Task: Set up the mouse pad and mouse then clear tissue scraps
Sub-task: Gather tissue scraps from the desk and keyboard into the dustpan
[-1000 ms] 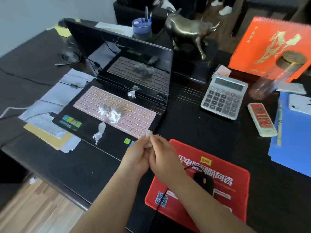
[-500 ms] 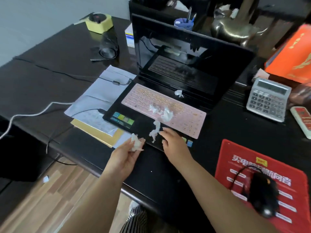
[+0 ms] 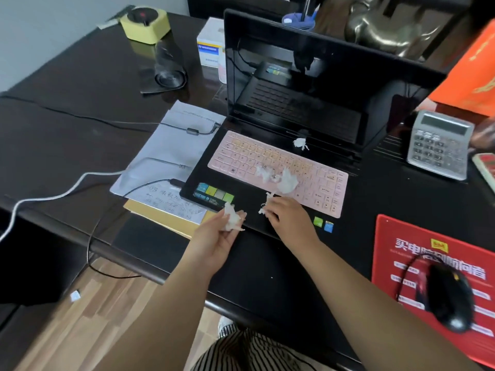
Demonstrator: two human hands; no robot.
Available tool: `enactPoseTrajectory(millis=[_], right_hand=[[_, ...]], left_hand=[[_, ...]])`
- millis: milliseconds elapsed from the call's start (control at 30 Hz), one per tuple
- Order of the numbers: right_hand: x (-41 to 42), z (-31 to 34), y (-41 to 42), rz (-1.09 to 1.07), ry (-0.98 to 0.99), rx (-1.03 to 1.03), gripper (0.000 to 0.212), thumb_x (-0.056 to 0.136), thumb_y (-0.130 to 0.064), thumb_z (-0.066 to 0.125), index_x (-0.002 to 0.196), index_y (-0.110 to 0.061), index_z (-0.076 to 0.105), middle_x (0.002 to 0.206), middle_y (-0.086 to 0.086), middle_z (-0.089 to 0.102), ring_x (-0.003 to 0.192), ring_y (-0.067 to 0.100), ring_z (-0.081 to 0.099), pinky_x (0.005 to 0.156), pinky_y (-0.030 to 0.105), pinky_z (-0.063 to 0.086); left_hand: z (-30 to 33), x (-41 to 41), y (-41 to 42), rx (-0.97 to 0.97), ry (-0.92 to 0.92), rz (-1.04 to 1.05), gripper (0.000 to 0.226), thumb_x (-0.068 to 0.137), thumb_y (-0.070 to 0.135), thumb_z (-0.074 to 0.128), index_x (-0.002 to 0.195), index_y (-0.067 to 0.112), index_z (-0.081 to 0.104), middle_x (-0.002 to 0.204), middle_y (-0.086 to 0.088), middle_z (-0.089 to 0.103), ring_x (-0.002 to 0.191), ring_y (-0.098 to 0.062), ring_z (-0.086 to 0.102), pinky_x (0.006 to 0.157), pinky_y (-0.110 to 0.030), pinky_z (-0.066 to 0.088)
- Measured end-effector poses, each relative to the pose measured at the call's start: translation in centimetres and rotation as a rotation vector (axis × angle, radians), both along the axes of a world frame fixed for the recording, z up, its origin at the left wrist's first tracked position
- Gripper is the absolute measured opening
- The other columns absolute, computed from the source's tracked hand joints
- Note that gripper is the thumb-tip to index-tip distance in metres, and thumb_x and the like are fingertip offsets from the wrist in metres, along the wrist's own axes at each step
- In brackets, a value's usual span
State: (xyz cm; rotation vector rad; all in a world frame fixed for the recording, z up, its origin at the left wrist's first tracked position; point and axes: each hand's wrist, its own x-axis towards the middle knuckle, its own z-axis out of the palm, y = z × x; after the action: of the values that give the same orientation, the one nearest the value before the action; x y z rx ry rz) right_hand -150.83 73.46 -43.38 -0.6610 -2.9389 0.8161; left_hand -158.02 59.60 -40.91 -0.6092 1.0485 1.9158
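A black mouse [image 3: 450, 297] with its cable lies on the red mouse pad [image 3: 417, 236] at the right edge of the desk. My left hand [image 3: 214, 242] is palm up and holds a crumpled white tissue scrap [image 3: 231, 219] in its fingers. My right hand [image 3: 288, 216] pinches another tissue scrap [image 3: 266, 203] on the laptop's palm rest. Two bigger tissue scraps [image 3: 278, 178] lie on the pink keyboard [image 3: 241, 156], and a small tissue scrap [image 3: 300, 143] lies near the hinge.
The open black laptop [image 3: 321, 76] stands mid-desk. Papers [image 3: 171, 145] and cables [image 3: 67, 191] lie left of it. A calculator [image 3: 439, 144] sits at the right, an orange calendar [image 3: 471, 81] behind it. A yellow box [image 3: 146, 24] and white carton [image 3: 210, 46] stand at the back.
Both hands left the mouse pad and moved left to the laptop. The left hand now carries the first scrap alone; the right hand has closed its fingers on the scrap on the palm rest.
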Motion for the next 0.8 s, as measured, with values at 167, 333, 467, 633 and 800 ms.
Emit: enactPoseTrajectory(millis=[167,333,467,633,800], right_hand=[[-0.1,0.6,-0.3,-0.083,0.068,-0.076,0.019,0.089,-0.009,0.052,0.100,-0.004,0.066,0.104,0.011,0.066,0.099,0.025,0.056,0.083,0.029,0.041],[-0.4,2.1,-1.3,-0.226,0.261,-0.314,0.014,0.086,-0.010,0.059,0.098,-0.011,0.066,0.101,0.002,0.060,0.088,0.010,0.056,0.082,0.019,0.045],[-1.0,2.6,-1.5,-0.241,0.254,-0.342,0.019,0.087,-0.013,0.057,0.104,-0.012,0.064,0.104,0.003,0.064,0.094,0.014,0.059,0.086,0.024,0.047],[-2.0,2.2,-1.4,-0.234,0.268,-0.201,0.017,0.087,-0.014,0.058,0.101,-0.010,0.066,0.095,0.006,0.070,0.089,0.018,0.060,0.076,0.018,0.038],[-3.7,1.8,-2.7,-0.252,0.275,-0.122,0.022,0.084,-0.023,0.052,0.095,-0.014,0.068,0.082,0.006,0.071,0.082,0.016,0.059,0.075,0.019,0.041]], left_hand=[[0.2,0.1,1.7,-0.053,0.015,-0.015,0.026,0.095,0.001,0.038,0.118,0.002,0.051,0.102,-0.019,0.062,0.090,-0.024,0.063,0.081,-0.034,0.049],[0.2,0.3,3.5,-0.027,0.045,-0.052,0.027,0.096,0.005,0.035,0.113,0.003,0.056,0.096,-0.013,0.064,0.084,-0.018,0.063,0.077,-0.026,0.052],[0.4,-0.1,4.6,-0.010,0.047,-0.096,0.025,0.097,0.009,0.037,0.104,0.002,0.060,0.087,-0.010,0.069,0.074,-0.014,0.067,0.062,-0.020,0.058],[0.3,-2.2,5.2,0.026,0.029,-0.222,0.028,0.096,0.011,0.039,0.110,0.004,0.062,0.095,-0.009,0.070,0.082,-0.015,0.066,0.071,-0.023,0.058],[-0.8,-6.1,4.5,0.071,-0.036,-0.361,0.036,0.092,0.006,0.045,0.127,0.004,0.052,0.122,-0.015,0.063,0.112,-0.023,0.060,0.090,-0.026,0.052]])
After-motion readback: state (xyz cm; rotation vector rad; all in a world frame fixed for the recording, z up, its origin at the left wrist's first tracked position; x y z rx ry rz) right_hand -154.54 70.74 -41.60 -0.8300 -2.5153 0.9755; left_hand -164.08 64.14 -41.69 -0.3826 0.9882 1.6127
